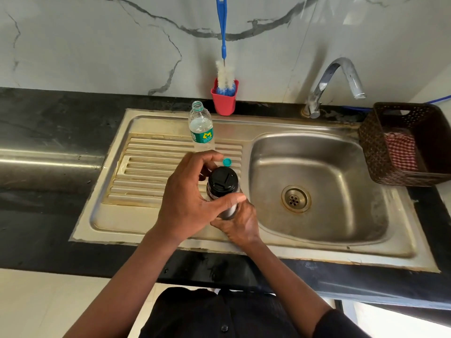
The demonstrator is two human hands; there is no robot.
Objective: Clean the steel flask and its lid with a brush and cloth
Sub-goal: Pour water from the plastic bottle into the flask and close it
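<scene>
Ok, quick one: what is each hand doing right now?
Left hand: fingers and thumb curled round the black lid, which sits on the flask.
Right hand: grips the steel flask low on its body.

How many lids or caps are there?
2: the black lid on the steel flask that the left hand and right hand hold, and a small green cap lying on the drainboard beside the open plastic bottle. I see no others.
</scene>
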